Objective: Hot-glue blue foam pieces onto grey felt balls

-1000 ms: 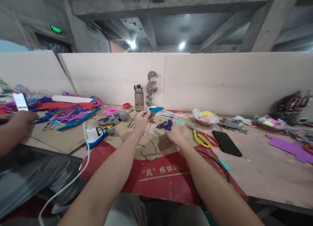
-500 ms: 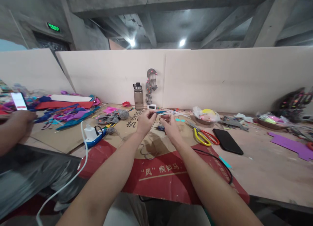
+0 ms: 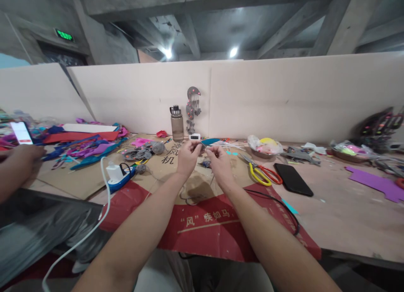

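Observation:
Both hands are raised close together over a cardboard sheet [image 3: 206, 239] with red print. My left hand [image 3: 188, 158] is closed in a pinch, and from its fingertips a thin grey yarn [image 3: 192, 198] seems to run across to my right hand [image 3: 220, 162], also pinching. The yarn trails down in loose loops on the cardboard. Below and between the hands lies a small dark bundle [image 3: 206, 163], partly hidden by the right hand. Grey felt pieces with pink dots [image 3: 135, 153] and a ball of grey yarn [image 3: 158, 147] lie to the left.
Yellow-and-red-handled scissors [image 3: 260, 174] and a black phone [image 3: 293, 179] lie at right. A blue power strip [image 3: 121, 182] with a white cable, a water bottle [image 3: 177, 126], and a felt moon hanging [image 3: 193, 109] stand around. Another person's hand [image 3: 22, 168] is at far left.
The fingertips of both hands have shifted slightly, with the right hand turned a little. A strand now hangs below the right hand. The view has tilted slightly.

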Demonstrator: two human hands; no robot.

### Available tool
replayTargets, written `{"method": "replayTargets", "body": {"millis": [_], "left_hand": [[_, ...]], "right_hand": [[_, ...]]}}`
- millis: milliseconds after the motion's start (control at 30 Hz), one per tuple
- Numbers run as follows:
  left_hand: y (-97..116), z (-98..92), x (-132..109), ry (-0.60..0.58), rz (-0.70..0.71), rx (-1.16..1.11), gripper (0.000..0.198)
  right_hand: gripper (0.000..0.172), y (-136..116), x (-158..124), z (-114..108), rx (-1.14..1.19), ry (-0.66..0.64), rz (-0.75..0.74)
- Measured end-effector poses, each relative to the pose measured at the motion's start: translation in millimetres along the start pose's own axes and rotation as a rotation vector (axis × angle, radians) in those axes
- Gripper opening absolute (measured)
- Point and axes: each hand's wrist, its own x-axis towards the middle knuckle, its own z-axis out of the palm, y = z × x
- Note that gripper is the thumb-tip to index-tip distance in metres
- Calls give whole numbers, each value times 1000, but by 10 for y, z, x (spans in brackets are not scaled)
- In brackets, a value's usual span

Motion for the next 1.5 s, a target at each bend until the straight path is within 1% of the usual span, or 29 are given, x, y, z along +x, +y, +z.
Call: {"method": "replayTargets", "body": {"millis": [267,367,467,767,1000,1067,1133,1267,1500], "left_hand": [[37,46,-23,-52,-153,-247,19],[61,41,-27,-88,-183,-304,20],[73,38,-32,-105,-196,-321,21],[45,46,-42,-73,-209,-344,22],[70,37,-37,-54,-209,-353,22],[68,23,-26,-41,-198,-362,21],[67,12,-16,-24,-194,-374,20],[71,9,-12,-22,-201,-383,20],[86,21,-36,-68,-230,-381,21]], "right_hand": [[17,-14,7,-28,-78,38,-16],[18,-4,20,-34,-98,60,-30],[18,-18,18,-46,-102,79,-31],[24,-97,-24,-58,-131,57,-44],[26,-46,-13,-66,-202,42,-87],[23,-23,-8,-64,-219,35,-117],[18,-4,1,-64,-211,52,-142],[15,10,27,-72,-191,81,-191],[18,0,47,-100,-182,130,-191]]}}
